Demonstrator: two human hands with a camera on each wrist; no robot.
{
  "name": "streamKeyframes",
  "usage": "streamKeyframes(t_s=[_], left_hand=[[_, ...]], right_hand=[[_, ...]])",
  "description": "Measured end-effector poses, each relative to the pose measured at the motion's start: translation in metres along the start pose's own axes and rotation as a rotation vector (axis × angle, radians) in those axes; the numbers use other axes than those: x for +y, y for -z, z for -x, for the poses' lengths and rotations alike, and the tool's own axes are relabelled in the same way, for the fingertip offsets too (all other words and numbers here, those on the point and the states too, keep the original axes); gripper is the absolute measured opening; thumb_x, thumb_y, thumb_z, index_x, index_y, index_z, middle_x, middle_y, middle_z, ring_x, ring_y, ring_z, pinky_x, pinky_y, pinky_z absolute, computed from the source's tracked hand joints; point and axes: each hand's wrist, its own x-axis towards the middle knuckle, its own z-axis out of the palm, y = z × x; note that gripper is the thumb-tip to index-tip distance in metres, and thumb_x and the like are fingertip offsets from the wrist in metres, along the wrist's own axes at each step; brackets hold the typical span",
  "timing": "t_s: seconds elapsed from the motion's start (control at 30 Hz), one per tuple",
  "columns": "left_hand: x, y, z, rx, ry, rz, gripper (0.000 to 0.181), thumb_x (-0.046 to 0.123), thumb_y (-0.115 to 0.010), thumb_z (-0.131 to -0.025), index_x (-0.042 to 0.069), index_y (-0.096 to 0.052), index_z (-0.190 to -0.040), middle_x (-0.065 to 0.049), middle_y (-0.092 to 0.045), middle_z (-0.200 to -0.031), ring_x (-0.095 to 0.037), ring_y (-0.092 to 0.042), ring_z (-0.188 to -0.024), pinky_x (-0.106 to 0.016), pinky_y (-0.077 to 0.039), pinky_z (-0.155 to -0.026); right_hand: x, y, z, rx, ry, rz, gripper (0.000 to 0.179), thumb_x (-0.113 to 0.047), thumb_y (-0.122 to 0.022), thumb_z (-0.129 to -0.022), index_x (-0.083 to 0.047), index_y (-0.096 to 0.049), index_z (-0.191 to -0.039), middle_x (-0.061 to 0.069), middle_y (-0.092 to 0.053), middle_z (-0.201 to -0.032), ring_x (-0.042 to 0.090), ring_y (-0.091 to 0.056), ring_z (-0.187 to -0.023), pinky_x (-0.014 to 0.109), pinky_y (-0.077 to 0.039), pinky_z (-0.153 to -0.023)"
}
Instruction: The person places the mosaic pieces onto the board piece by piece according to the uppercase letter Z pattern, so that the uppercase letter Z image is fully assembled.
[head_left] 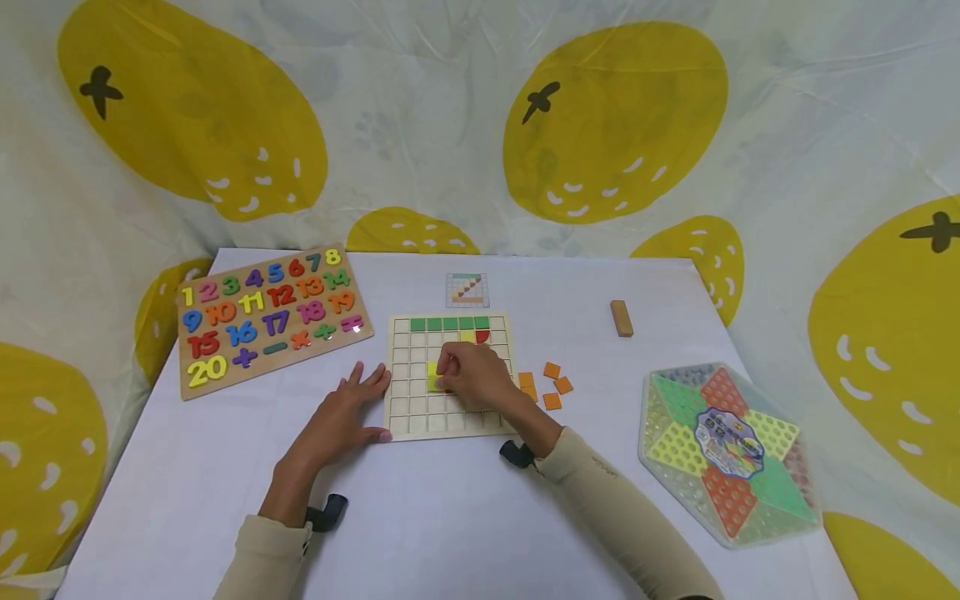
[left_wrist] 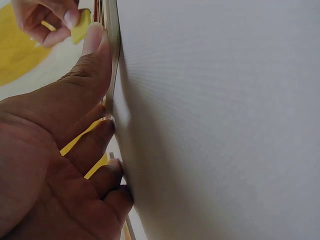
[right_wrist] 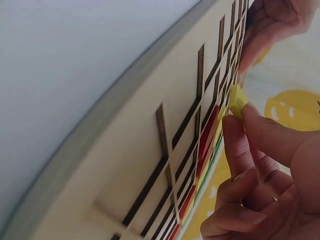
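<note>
A pale wooden grid board (head_left: pixel 408 408) lies on the white table. Square green tiles (head_left: pixel 450 323) line its top row, with a yellow tile (head_left: pixel 467 336) and a rounded red piece (head_left: pixel 482 336) just below. Over the middle of the board, my right hand (head_left: pixel 476 375) pinches a small yellow tile (right_wrist: pixel 236 100) between thumb and index finger. That hand hides part of the grid and the pieces under it. My left hand (head_left: pixel 341 421) rests at the board's left edge, fingers spread and thumb touching the lower left corner.
Several orange tiles (head_left: pixel 552 370) lie right of the board. A pattern card (head_left: pixel 467 290) sits behind it. At the left is a number puzzle (head_left: pixel 273 321); a wooden block (head_left: pixel 621 318) and a hexagonal star-patterned game box (head_left: pixel 727 454) are at the right.
</note>
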Motion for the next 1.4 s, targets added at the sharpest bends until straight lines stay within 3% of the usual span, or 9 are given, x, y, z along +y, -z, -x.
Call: streamKeyframes(t_s=[0.57,0.83,0.97,1.23,1.4], left_hand=[[0.000,-0.001,0.001,0.006,-0.013,0.008,0.102,0.026,-0.095,-0.079,0.016,-0.039,-0.164,-0.004,-0.031,-0.173,-0.046,-0.012,-0.164,-0.073,-0.021,-0.125],[0.001,-0.001,0.001,0.003,-0.010,0.009,0.103,0.025,-0.095,-0.078,0.015,-0.039,-0.164,-0.005,-0.031,-0.173,-0.047,-0.012,-0.164,-0.073,-0.021,-0.125],[0.001,-0.001,0.001,0.000,-0.003,-0.003,0.102,0.028,-0.094,-0.079,0.017,-0.038,-0.164,-0.004,-0.030,-0.174,-0.047,-0.012,-0.164,-0.073,-0.021,-0.124],[0.001,-0.001,0.001,0.012,-0.006,-0.011,0.101,0.027,-0.095,-0.079,0.016,-0.040,-0.163,-0.004,-0.032,-0.173,-0.045,-0.012,-0.165,-0.071,-0.020,-0.126],[0.002,0.000,0.001,0.013,-0.008,-0.012,0.101,0.027,-0.095,-0.079,0.015,-0.040,-0.163,-0.005,-0.032,-0.173,-0.046,-0.013,-0.165,-0.071,-0.020,-0.126]], right_hand=[[-0.017,-0.020,-0.014,-0.033,0.019,0.132,0.021,-0.026,-0.085,-0.092,-0.024,-0.066,-0.084,-0.005,-0.061,-0.071,0.011,-0.057,-0.069,0.025,-0.043,-0.059],[-0.014,-0.017,-0.011,-0.030,0.041,0.119,0.017,-0.026,-0.086,-0.091,-0.024,-0.069,-0.087,-0.007,-0.062,-0.072,0.011,-0.058,-0.070,0.025,-0.044,-0.060],[-0.007,-0.009,-0.004,-0.008,0.018,0.087,0.016,-0.023,-0.088,-0.089,-0.022,-0.072,-0.091,-0.006,-0.064,-0.076,0.011,-0.060,-0.073,0.026,-0.045,-0.062],[0.008,0.001,0.007,0.044,-0.071,0.156,0.023,-0.026,-0.094,-0.082,-0.022,-0.073,-0.091,-0.007,-0.065,-0.082,0.013,-0.060,-0.082,0.027,-0.046,-0.069],[0.009,0.000,0.008,0.046,-0.084,0.175,0.024,-0.029,-0.094,-0.083,-0.022,-0.072,-0.090,-0.007,-0.064,-0.083,0.015,-0.059,-0.084,0.029,-0.048,-0.070]])
